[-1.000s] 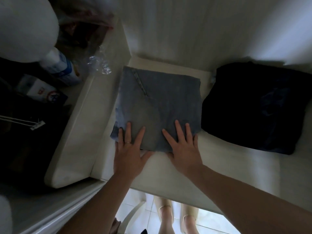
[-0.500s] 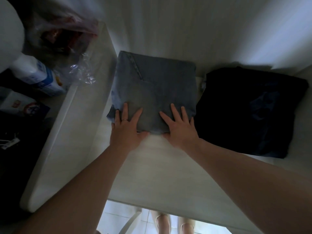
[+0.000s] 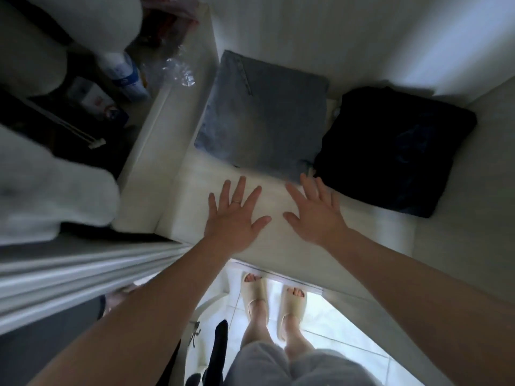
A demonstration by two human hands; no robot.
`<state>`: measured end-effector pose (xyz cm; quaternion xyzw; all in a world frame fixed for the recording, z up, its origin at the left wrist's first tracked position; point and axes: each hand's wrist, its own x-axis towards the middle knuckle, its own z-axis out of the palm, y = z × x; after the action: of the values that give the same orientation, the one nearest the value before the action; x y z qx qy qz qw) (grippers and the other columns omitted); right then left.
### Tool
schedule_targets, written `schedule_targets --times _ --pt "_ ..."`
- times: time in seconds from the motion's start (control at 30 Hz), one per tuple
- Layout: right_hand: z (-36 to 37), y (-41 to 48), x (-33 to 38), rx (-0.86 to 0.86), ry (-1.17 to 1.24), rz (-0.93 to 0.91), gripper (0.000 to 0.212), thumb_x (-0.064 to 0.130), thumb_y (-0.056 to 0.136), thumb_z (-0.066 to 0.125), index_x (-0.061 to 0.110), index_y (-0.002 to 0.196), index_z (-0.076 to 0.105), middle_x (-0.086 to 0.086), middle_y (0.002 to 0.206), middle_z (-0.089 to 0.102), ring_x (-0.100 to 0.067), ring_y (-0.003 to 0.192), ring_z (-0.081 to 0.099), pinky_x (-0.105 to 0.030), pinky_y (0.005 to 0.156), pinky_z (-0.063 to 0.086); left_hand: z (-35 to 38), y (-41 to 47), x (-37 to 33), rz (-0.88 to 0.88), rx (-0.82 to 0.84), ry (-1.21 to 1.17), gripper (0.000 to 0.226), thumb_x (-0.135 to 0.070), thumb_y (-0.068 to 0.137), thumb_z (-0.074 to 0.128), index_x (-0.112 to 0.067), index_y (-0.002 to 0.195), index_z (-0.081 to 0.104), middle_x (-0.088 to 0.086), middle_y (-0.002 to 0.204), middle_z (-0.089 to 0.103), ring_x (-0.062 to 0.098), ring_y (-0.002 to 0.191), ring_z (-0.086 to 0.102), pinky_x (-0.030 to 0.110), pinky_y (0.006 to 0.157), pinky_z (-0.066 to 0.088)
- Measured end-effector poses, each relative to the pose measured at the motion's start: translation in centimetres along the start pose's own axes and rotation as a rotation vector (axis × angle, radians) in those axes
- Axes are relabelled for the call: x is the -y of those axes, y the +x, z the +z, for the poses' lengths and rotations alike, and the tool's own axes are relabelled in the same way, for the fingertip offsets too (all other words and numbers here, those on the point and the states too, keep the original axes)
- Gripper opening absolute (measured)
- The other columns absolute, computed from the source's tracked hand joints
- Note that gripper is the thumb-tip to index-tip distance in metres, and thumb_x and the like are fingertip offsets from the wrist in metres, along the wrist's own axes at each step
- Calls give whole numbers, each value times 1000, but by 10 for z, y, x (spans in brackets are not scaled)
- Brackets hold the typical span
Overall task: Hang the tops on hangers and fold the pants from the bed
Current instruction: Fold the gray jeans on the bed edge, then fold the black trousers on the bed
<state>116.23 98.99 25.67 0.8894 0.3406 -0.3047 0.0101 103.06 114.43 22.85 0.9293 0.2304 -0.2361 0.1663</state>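
1. White cloth bundle (image 3: 53,196): far left of the folded blue jeans (image 3: 264,118); blurred, kind cannot be told
2. White bottle with blue label (image 3: 126,76): left of the jeans, beyond the white divider panel (image 3: 164,115)
3. Clear plastic bag (image 3: 174,69): crumpled, between the bottle and the jeans' far left corner
4. Divider panel: runs just beside the jeans' left edge
5. Left hand (image 3: 237,215): nearer the person than the jeans' near edge and apart from it; palm down over the white shelf (image 3: 192,190); fingers straight and spread, holding nothing; ring (image 3: 237,201) on one finger; contact with the shelf cannot be told
6. Folded blue jeans: the task's item; a flat, squarish fold lying on the shelf, a stitched seam showing near the far left corner
7. Right hand (image 3: 315,213): palm down, fingers straight and spread, holding nothing; fingertips (image 3: 304,178) reach the jeans' near right corner, contact uncertain
8. Folded dark garment (image 3: 395,151): just right of the jeans on the same shelf, the two close together at the near corner
9. Beige slippers (image 3: 255,295): on the person's feet, on the pale tiled floor (image 3: 334,330), nearer than the jeans and below the shelf's front edge
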Motion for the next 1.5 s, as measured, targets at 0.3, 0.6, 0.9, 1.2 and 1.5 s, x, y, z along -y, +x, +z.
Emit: schedule_targets --times 0.3,0.6,0.9,1.2,1.5 --pt "-10 -104 -5 -140 32 22 69 54 101 39 38 159 6 4 168 -12 -29 153 -14 -55 122 -1 -38 -87 -26 69 -37 -33 79 -80 90 15 -44 157 -4 -7 166 -21 24 153 -21 54 121 -8" --pt "-12 -188 7 -238 177 -50 70 54 100 42 39 158 6 6 168 -14 -28 153 -12 -55 121 -1 -58 -190 -59 9 -160 -69 79 -79 91 21 -43 158 3 -4 168 -13 26 154 -15 54 123 -3" --pt "0 -281 33 -244 232 -389 69 52 100 42 41 158 7 9 168 -8 -25 154 -9 -54 122 4 -35 -346 -92 -238 -481 -161 76 -77 89 20 -46 157 7 -6 169 -2 23 155 -10 52 123 -4" --pt "46 -383 85 -165 235 -744 68 45 100 51 35 158 18 2 168 8 -24 154 5 -53 120 16 49 -514 -111 -522 -724 -291 71 -71 92 23 -40 157 20 -6 167 13 17 155 -3 45 123 -6" --pt "92 -450 146 -80 141 -1033 68 37 98 59 30 157 26 0 167 16 -25 154 7 -50 120 19 145 -627 -100 -1062 -829 -410 67 -54 96 52 -36 155 26 -6 165 22 22 154 9 52 125 6"
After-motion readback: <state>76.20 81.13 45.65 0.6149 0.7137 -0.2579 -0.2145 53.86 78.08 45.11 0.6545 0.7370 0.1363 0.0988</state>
